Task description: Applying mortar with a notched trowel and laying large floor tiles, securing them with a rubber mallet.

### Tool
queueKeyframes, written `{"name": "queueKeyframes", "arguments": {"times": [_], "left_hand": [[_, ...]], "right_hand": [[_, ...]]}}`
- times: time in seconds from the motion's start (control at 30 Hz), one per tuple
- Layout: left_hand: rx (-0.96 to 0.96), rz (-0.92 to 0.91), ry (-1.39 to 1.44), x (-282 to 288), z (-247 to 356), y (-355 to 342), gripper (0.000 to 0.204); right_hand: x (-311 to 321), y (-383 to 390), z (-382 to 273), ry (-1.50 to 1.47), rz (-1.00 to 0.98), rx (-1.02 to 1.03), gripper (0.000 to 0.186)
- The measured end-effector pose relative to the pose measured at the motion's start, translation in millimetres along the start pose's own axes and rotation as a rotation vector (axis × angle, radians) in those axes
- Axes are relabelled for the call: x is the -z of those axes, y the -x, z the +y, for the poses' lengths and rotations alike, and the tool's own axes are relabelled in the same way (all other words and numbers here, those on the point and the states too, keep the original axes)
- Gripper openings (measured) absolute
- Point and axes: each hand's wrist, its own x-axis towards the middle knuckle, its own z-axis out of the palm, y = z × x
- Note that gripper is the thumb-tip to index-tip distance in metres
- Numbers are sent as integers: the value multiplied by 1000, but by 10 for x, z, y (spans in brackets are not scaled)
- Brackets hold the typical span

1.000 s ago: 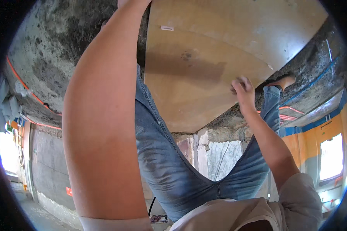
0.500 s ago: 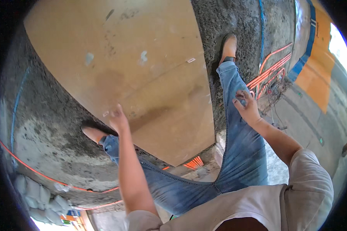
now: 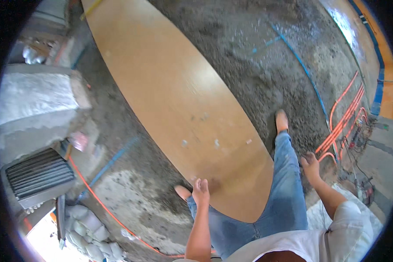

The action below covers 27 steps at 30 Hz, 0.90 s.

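Note:
A long, smooth tan board (image 3: 170, 83) lies on the wet grey floor and runs from the far left to between my legs. Above its near left edge is my left hand (image 3: 201, 192), fingers loosely bent with a small gap between them and nothing seen in them. I cannot tell whether it touches the board. Off the board's right side, beside my right leg (image 3: 288, 183), my right hand (image 3: 310, 169) hangs with loosely curled fingers, also without a thing in it. My feet stand on either side of the board.
Orange-red pipes (image 3: 340, 122) and tangled cables (image 3: 358, 135) lie to the right. Blue lines (image 3: 305, 65) cross the rough floor. At left are a dark ribbed unit (image 3: 40, 174), an orange pipe (image 3: 105, 205) and stacked pale sacks (image 3: 87, 227).
The view has swung up and left, showing more of the board's far part and the floor at left. Both hands now appear lower in the picture, and my left hand appears farther right.

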Motion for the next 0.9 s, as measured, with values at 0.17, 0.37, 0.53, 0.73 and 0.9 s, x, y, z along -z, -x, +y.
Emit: {"name": "queueKeyframes", "arguments": {"times": [0.17, 0.37, 0.53, 0.73, 0.9], "left_hand": [[-431, -57, -327, 193, 1872, 65, 47], [-801, -94, -457, -45, 4094, 501, 40], [-595, 5, -528, -90, 4575, 1440, 39], [-338, 364, -629, 508, 3589, 1658, 41], [145, 236, -997, 779, 2982, 1930, 39]], "right_hand": [[913, 429, 768, 129, 229, -172, 40], [2942, -316, 2801, 520, 525, -301, 56], [4278, -1460, 2895, 309, 376, -463, 57], [3591, -1568, 1716, -65, 174, -281, 44], [4057, -2185, 614, 266, 20, -113, 45]]}}
